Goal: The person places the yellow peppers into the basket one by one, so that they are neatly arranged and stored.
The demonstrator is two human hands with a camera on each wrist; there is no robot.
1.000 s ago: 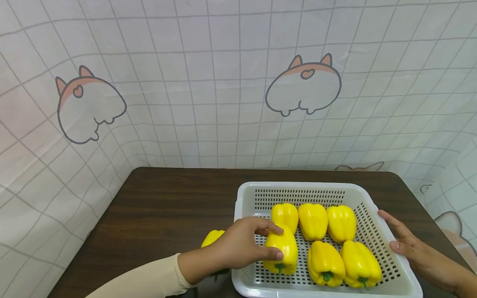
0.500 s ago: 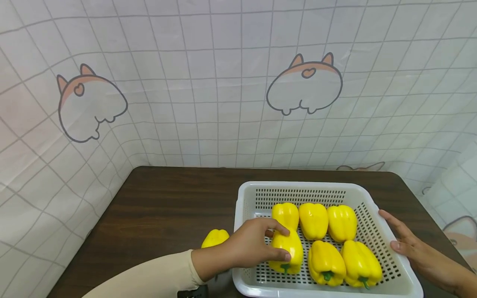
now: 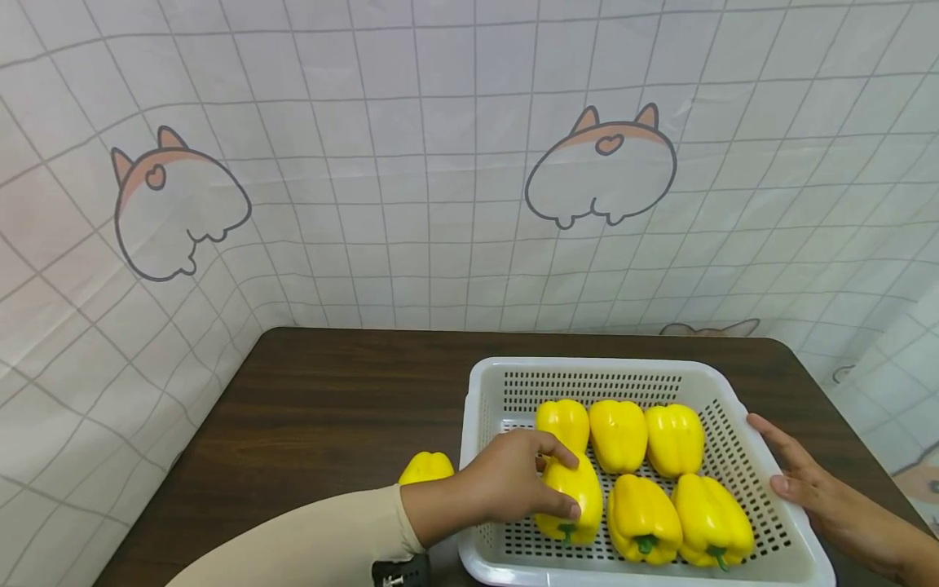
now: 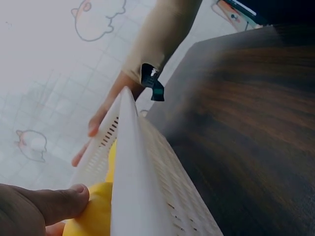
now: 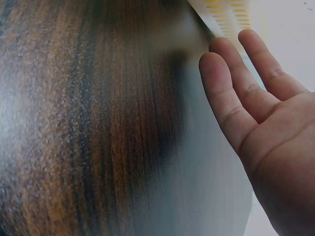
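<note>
My left hand grips a yellow bell pepper by its sides, thumb nearer me, stem end facing me. That pepper is inside a white perforated plastic basket, at the left of the front row. Two more bell peppers lie to its right, including one at the front right. Behind them is a row of three, with one in the middle. My right hand rests against the basket's right rim with fingers extended, seen loosely straight in the right wrist view.
Another yellow bell pepper lies on the dark wooden table left of the basket, partly hidden by my left forearm. A white grid-patterned curtain with cartoon animals hangs behind the table.
My left hand has moved the gripped bell pepper rightward inside the basket, closer to its front-row neighbour. My right hand has stayed at the basket's right rim.
</note>
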